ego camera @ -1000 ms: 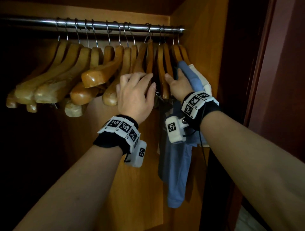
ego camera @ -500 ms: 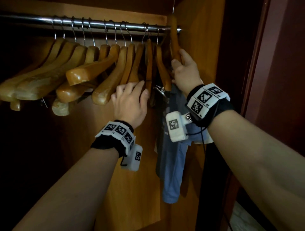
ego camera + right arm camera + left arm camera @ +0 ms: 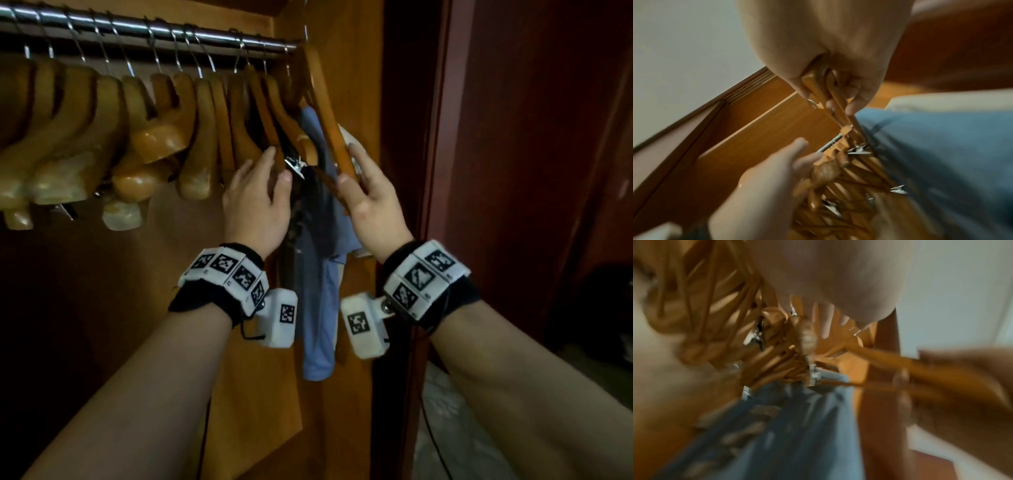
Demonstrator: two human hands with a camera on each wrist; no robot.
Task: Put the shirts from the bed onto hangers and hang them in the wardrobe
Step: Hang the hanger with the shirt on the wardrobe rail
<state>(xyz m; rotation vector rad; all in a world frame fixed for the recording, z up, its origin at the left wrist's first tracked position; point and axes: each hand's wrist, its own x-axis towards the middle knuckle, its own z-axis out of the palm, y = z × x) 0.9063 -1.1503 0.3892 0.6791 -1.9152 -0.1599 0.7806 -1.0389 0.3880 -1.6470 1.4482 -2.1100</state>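
Head view, near to far: both forearms reach up into the wardrobe [image 3: 346,102]. The right hand [image 3: 371,202] has its grip closed round the lower arm of a bare wooden hanger [image 3: 329,113], thumb on one side and fingers on the other; the right wrist view confirms the pinch. That hanger's long axis runs steeply from the hand toward 11 o'clock, its hook end pointing up near the rail [image 3: 147,29], seemingly just clear of it. The left hand [image 3: 255,202], at 9 o'clock of it, is spread with relaxed fingers against the hanging hangers [image 3: 191,137], holding nothing. A blue shirt [image 3: 318,291] hangs between the wrists. The right hand is plainly nearer for drawing the hanger out.
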